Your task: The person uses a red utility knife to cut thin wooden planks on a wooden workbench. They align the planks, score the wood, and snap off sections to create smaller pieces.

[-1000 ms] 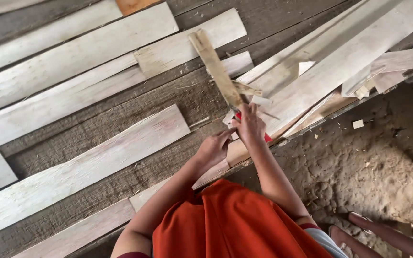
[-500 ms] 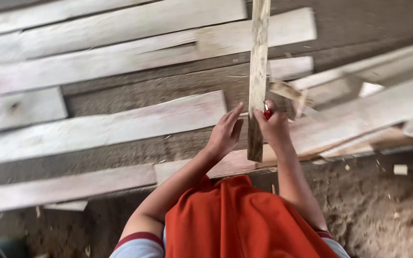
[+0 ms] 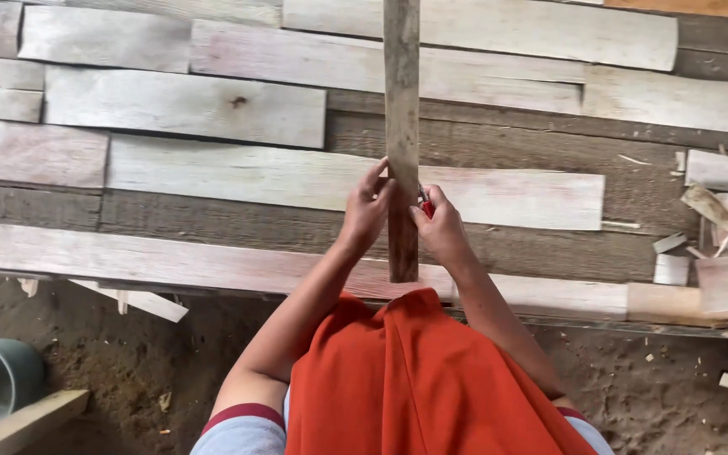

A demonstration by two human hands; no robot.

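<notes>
Head view: a narrow slat (image 3: 401, 126) is held upright over a platform of pale planks (image 3: 212, 109). The left hand (image 3: 366, 206) is curled against the slat's left edge, fingers closed on it. The right hand (image 3: 440, 226) is pressed to the right edge and closed round a small red object (image 3: 425, 207), whose kind cannot be told. The step in hand is judged to be marking or trimming the slat; a steady left-hand grip would be called for. Offcuts (image 3: 701, 227) are scattered at right.
</notes>
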